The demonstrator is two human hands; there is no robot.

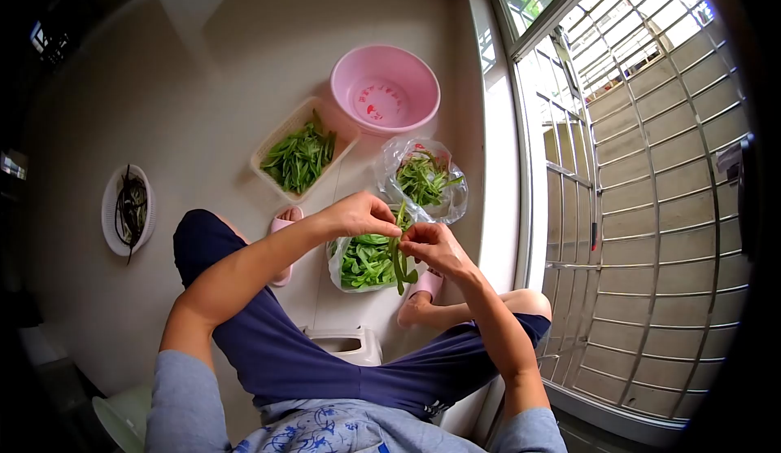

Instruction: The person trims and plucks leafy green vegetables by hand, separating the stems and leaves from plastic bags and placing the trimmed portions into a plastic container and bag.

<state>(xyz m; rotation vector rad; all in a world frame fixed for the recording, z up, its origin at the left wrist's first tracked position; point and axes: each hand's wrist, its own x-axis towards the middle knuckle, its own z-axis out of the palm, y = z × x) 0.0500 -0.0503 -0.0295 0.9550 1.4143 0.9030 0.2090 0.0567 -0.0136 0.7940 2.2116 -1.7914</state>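
Observation:
My left hand (363,215) and my right hand (436,247) meet in front of me, fingertips close together. Between them hangs a leafy green stem (400,264), pinched by the fingers of both hands. Right beneath, a clear plastic bag (335,272) on the floor is full of leafy greens (366,262), partly covered by my hands. Just beyond lies a second clear plastic bag (457,201) with loose green pieces (423,178) in it. A pale rectangular basket (265,178) to the left of that holds a heap of long green pieces (299,158).
A pink basin (342,87) stands behind the basket. Far left, a white oval basket (109,217) holds dark, long, thin pods (130,209). A small plastic stool (368,347) is between my legs. On the right are a window ledge (500,152) and metal bars (643,233).

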